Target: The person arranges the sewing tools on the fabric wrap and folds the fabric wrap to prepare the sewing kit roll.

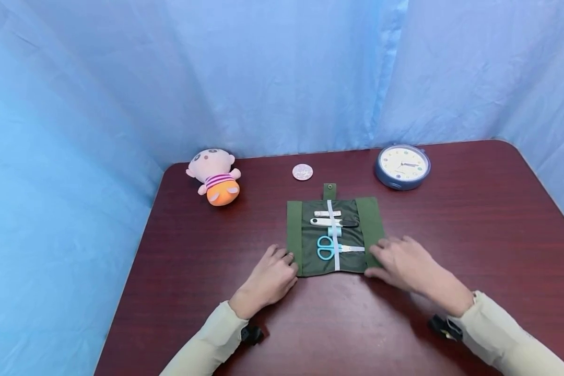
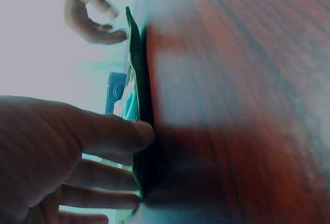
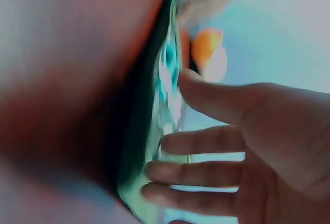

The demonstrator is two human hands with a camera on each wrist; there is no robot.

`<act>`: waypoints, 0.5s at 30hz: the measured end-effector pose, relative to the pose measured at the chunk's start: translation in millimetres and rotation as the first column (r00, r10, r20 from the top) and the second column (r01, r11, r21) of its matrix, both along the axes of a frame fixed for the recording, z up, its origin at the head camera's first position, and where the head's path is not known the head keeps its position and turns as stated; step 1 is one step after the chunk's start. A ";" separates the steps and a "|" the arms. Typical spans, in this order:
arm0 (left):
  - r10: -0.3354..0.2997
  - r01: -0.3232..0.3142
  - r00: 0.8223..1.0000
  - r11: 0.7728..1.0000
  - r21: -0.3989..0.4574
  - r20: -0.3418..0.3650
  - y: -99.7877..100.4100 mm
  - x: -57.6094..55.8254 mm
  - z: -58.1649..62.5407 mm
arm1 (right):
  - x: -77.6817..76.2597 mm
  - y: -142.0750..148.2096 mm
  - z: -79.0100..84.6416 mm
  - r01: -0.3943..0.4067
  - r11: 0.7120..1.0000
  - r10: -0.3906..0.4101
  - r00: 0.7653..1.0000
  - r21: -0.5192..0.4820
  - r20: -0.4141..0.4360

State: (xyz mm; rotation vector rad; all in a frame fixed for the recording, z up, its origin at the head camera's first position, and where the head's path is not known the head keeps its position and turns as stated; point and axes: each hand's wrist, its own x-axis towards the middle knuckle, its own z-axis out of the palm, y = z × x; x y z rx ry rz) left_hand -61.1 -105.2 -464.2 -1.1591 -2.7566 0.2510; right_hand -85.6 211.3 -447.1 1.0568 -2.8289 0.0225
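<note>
An olive-green fabric tool roll (image 1: 294, 230) lies unfolded on the table, its snap tab pointing to the far side. A white elastic strap (image 1: 330, 209) crosses scissors with turquoise handles (image 1: 326, 255), a small turquoise item (image 1: 335, 231), a slim white-and-black tool (image 1: 319, 222) and what looks like a nail clipper (image 1: 320, 213). At the roll's left border, my left hand (image 1: 273, 275) touches the cloth with fairly straight fingers, its thumb at the near edge (image 2: 138, 133). My right hand (image 1: 406, 263) has extended fingers on the right flap, with the thumb apart from them.
Behind the roll lies a round pale badge (image 1: 303, 172). A blue-rimmed clock (image 1: 402, 163) is at the back right, and a plush doll (image 1: 222, 190) at the back left. Blue curtains (image 1: 282, 78) hang around the dark red table (image 1: 474, 209).
</note>
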 end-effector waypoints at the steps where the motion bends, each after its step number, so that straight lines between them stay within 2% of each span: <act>1: 0.000 0.000 1.000 1.000 -0.006 -0.014 1.2 -0.5 0.6 | 7.0 -1.9 -0.9 -0.010 1.000 0.010 1.000 0.013 -0.006; 5: 0.000 -0.001 0.999 1.000 -0.021 -0.033 4.3 -2.7 3.4 | 20.7 -5.0 -8.9 -0.023 0.999 0.025 0.997 0.041 -0.069; 9: 0.014 -0.014 1.000 1.000 -0.013 0.023 5.8 -6.8 9.1 | 20.8 -2.3 -14.4 -0.033 0.999 0.033 0.993 0.003 -0.116; 12: 0.022 -0.021 0.997 1.000 -0.011 0.077 6.5 -11.0 14.4 | 16.5 1.7 -15.9 -0.029 0.999 0.025 0.996 -0.040 -0.087; 15: 0.022 -0.022 0.992 1.000 -0.004 0.121 6.4 -16.0 18.7 | 10.0 5.6 -15.8 0.005 0.996 -0.006 1.000 -0.089 -0.013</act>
